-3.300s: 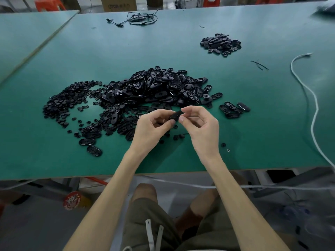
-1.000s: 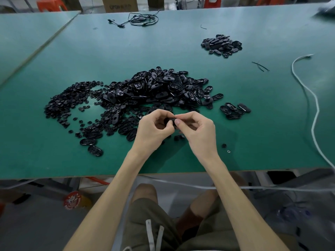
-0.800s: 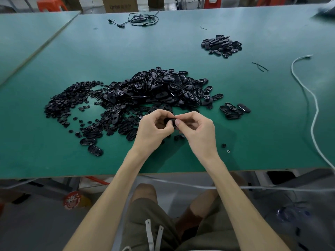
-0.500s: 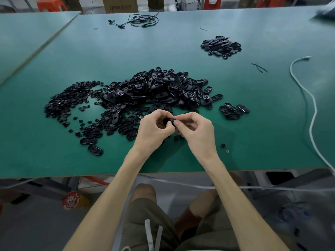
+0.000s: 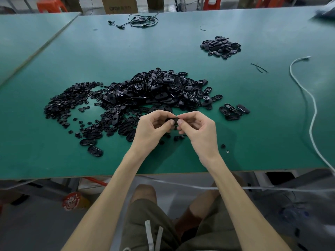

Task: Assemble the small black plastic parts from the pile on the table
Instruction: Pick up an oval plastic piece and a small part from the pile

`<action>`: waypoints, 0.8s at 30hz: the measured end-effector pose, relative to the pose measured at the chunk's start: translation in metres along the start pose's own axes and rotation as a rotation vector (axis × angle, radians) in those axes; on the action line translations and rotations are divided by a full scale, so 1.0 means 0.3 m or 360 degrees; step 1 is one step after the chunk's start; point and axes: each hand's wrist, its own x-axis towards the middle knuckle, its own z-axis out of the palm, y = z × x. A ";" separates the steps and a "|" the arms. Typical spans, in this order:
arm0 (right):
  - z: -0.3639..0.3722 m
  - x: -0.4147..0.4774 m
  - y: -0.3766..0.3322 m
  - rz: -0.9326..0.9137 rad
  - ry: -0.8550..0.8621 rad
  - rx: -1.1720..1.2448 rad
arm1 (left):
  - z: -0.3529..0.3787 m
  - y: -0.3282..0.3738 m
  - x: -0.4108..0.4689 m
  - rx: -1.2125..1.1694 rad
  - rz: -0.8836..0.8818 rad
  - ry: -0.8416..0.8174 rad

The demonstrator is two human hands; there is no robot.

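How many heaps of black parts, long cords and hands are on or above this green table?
Heaps of black parts: 3, main pile, far pile, small cluster
Long cords: 2, black cord, white cord
Hands: 2, left hand, right hand, pinching a black part
Total: 7

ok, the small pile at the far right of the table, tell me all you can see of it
The small pile is a low, loose heap of flat oval pieces, black and slightly shiny, like moulded plastic, overlapping at all angles. It lies on the green table, far right, well apart from the big pile. Only the table touches it; the left hand and right hand pinch a black part nearer the front edge.
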 end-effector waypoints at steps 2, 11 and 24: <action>0.001 0.000 0.001 -0.0016 -0.0006 0.0007 | -0.001 -0.001 0.000 -0.0017 0.0005 -0.0012; -0.004 -0.002 -0.003 -0.0133 0.0250 0.0051 | 0.003 -0.003 0.001 0.0017 0.0071 0.0045; -0.029 0.026 0.019 0.0109 0.0944 0.0290 | 0.012 -0.004 0.013 0.1142 -0.0095 0.0114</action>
